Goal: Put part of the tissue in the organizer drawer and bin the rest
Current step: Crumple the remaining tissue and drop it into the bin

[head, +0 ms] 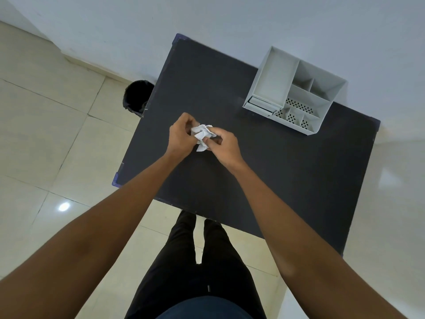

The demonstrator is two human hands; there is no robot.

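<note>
Tissue: a crumpled white tissue (203, 135) held above the middle of the dark counter (276, 180); bunched into a lump, its longer side runs roughly from the far edge toward the person, with a loose flap hanging at the near end.
Tissue and hands: it sits between the two hands, pinched from both sides, its top showing above the fingers.
Left hand (181, 137): fingers curled shut on the tissue's left side, back of the hand facing up.
Right hand (224, 146): fingers and thumb closed on the tissue's right side, knuckles up, nearly touching the left hand.
Organizer (296, 90): a pale grey desk organizer with several open compartments, standing at the far right of the counter, well apart from the hands; its small drawer (261, 104) is at the front left corner, pulled out slightly.
Bin (136, 96): a black-lined bin on the tiled floor (57, 134), just beside the counter's far left edge.
</note>
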